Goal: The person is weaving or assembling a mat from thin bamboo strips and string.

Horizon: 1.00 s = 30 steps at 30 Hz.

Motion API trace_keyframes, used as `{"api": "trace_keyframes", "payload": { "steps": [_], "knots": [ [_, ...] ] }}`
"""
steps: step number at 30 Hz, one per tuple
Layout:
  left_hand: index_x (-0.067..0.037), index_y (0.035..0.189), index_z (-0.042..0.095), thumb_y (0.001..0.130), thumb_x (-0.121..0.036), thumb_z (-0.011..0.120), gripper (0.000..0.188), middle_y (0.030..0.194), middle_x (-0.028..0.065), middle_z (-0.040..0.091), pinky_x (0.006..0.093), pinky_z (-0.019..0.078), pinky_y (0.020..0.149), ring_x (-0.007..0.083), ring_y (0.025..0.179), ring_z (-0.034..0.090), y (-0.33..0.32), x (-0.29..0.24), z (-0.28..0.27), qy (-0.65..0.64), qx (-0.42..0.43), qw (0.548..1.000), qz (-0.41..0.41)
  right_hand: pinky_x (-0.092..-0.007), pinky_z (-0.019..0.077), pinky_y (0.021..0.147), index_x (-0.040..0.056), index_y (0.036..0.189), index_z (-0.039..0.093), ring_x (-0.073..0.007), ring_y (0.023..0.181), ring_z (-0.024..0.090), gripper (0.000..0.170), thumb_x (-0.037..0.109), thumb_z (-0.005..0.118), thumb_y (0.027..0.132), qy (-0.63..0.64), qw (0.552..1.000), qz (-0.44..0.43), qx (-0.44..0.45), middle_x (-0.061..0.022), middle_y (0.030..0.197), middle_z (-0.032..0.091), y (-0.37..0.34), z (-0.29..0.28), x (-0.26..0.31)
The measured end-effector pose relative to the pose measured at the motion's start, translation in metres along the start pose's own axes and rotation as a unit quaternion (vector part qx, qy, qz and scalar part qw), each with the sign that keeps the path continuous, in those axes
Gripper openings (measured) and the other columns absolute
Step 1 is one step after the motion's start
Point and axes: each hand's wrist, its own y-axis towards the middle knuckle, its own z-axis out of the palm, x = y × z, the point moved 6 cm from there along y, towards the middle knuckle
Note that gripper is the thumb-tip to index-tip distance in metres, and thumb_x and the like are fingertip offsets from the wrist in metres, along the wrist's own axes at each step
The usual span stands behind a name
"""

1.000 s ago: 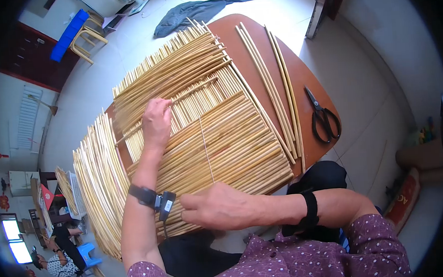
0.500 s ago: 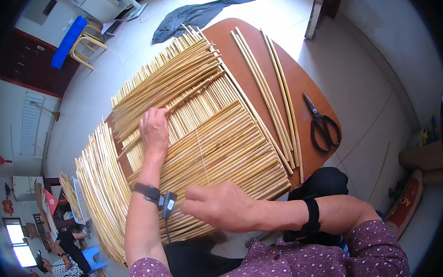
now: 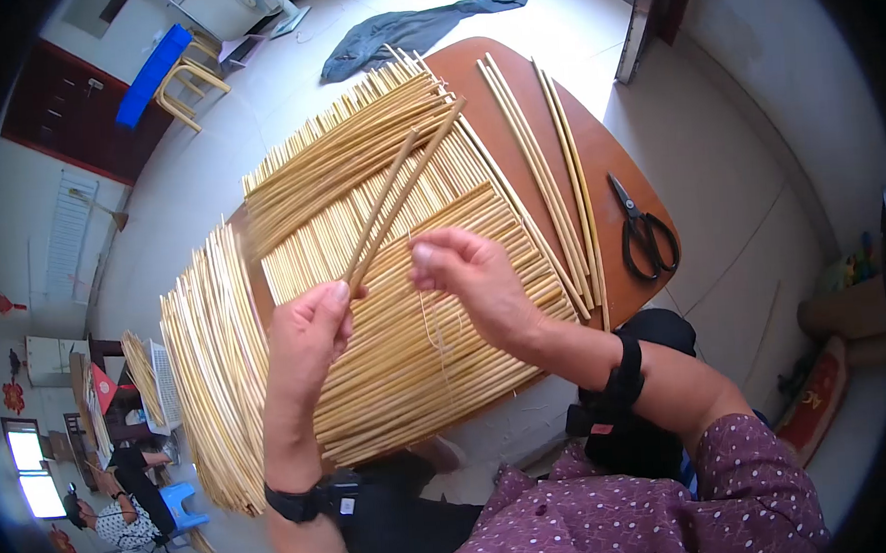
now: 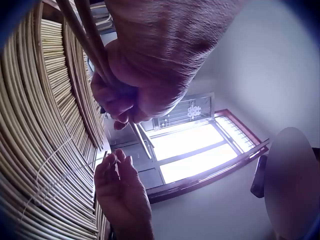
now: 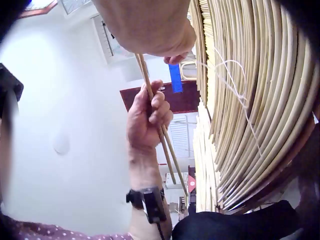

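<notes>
My left hand (image 3: 309,334) grips two thin tan plant stalks (image 3: 399,199) near their lower part, raised over the mat. In the right wrist view the stalks (image 5: 167,150) also stick out below that fist. My right hand (image 3: 479,285) is up beside it, thumb and fingertips pinching a thin white string (image 5: 232,82). The string hangs in loose loops down onto a mat of side-by-side stalks (image 3: 466,340), with a line of string across it. Beyond the mat's upper edge, a layer of stalks (image 3: 330,232) running the other way shows.
A bundle of loose stalks (image 3: 356,146) lies across the far side of a brown table (image 3: 612,157). More stalks (image 3: 217,358) stand out at left. Several separate stalks (image 3: 532,162) and black scissors (image 3: 646,231) lie at right. Another person (image 3: 125,513) sits at far left.
My left hand has come back toward me, lifting two stalks off the layer and tilting them upward. The right hand has moved up and forward over the mat, drawing the string into loops.
</notes>
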Motion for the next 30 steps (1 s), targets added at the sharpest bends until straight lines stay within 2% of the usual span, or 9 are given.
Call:
{"api": "trace_keyframes", "payload": {
  "steps": [3,15,20,23,25,26,28,29,30],
  "knots": [
    [0.001,0.101,0.071,0.102,-0.026,0.055,0.031,0.063,-0.0054,0.052,0.0178,0.0299,0.046,0.0008,0.050,0.040,-0.022,0.015,0.004,-0.032,0.016,0.998,-0.045,-0.0298,0.0560,0.086,-0.0013,0.113,0.066,-0.0141,0.089,0.067,0.027,0.021,0.062,0.099,0.113,0.993,-0.031,-0.011,-0.0062,0.097,0.068,0.005,-0.006,0.007],
    [0.000,0.097,0.070,0.102,-0.031,0.054,0.036,0.062,-0.0015,0.056,0.0179,0.0337,0.042,0.0036,0.046,0.044,-0.042,0.051,-0.011,0.007,0.021,0.997,-0.078,-0.0277,0.0568,0.081,0.0008,0.104,0.073,-0.0125,0.082,0.068,0.023,0.022,0.067,0.097,-0.003,0.998,0.038,0.047,-0.0059,0.089,0.071,-0.004,0.014,-0.024],
    [0.000,0.097,0.069,0.102,-0.032,0.053,0.037,0.063,-0.0023,0.056,0.0170,0.0328,0.043,0.0028,0.045,0.043,-0.045,0.049,-0.012,0.013,0.026,0.996,-0.089,-0.0297,0.0579,0.083,-0.0012,0.104,0.072,-0.0147,0.086,0.069,0.024,0.021,0.066,0.097,0.002,0.997,0.051,0.061,-0.0086,0.091,0.072,-0.007,0.019,-0.020],
    [0.001,0.094,0.070,0.101,-0.022,0.055,0.028,0.064,0.0017,0.059,0.0228,0.0396,0.049,0.0084,0.051,0.050,-0.046,0.046,-0.012,0.029,0.020,0.994,-0.108,-0.0313,0.0584,0.085,-0.0028,0.105,0.071,-0.0172,0.088,0.070,0.024,0.020,0.066,0.097,0.055,0.994,0.070,0.069,-0.0105,0.096,0.072,-0.009,0.021,-0.024],
    [0.000,0.095,0.070,0.096,-0.016,0.061,0.019,0.072,0.0079,0.062,0.0319,0.0459,0.061,0.0199,0.062,0.057,-0.049,0.010,-0.018,0.288,-0.112,0.939,0.150,-0.0322,0.0586,0.087,-0.0034,0.107,0.069,-0.0196,0.090,0.071,0.024,0.017,0.066,0.096,0.113,0.989,0.075,0.055,-0.0116,0.101,0.071,-0.007,0.021,-0.027],
    [0.000,0.095,0.070,0.096,-0.016,0.061,0.019,0.072,0.0079,0.062,0.0319,0.0459,0.061,0.0199,0.062,0.057,-0.049,0.007,-0.019,0.289,-0.111,0.939,0.151,-0.0322,0.0586,0.087,-0.0034,0.107,0.069,-0.0196,0.090,0.071,0.024,0.017,0.066,0.096,0.114,0.989,0.075,0.054,-0.0116,0.101,0.071,-0.007,0.022,-0.027],
    [-0.001,0.096,0.070,0.091,-0.011,0.065,0.012,0.081,0.0115,0.061,0.0393,0.0470,0.074,0.0281,0.076,0.059,-0.060,-0.021,-0.023,0.442,-0.239,0.826,0.256,-0.0332,0.0589,0.086,-0.0027,0.108,0.067,-0.0209,0.092,0.071,0.022,0.016,0.067,0.096,0.147,0.985,0.080,0.039,-0.0112,0.104,0.070,-0.007,0.021,-0.027],
    [-0.001,0.096,0.070,0.091,-0.011,0.065,0.012,0.081,0.0115,0.061,0.0393,0.0470,0.074,0.0281,0.076,0.059,-0.059,-0.026,-0.024,0.443,-0.240,0.825,0.255,-0.0332,0.0589,0.086,-0.0027,0.108,0.067,-0.0209,0.092,0.071,0.022,0.016,0.067,0.096,0.148,0.985,0.081,0.041,-0.0112,0.104,0.070,-0.007,0.020,-0.027],
    [-0.003,0.096,0.070,0.090,-0.010,0.066,0.010,0.081,0.0105,0.061,0.0394,0.0465,0.075,0.0272,0.078,0.059,-0.062,-0.034,-0.023,0.480,-0.271,0.785,0.284,-0.0342,0.0586,0.087,-0.0021,0.108,0.066,-0.0213,0.092,0.071,0.023,0.016,0.067,0.095,0.163,0.983,0.075,0.041,-0.0110,0.104,0.070,-0.007,0.019,-0.026]
  ]
}}
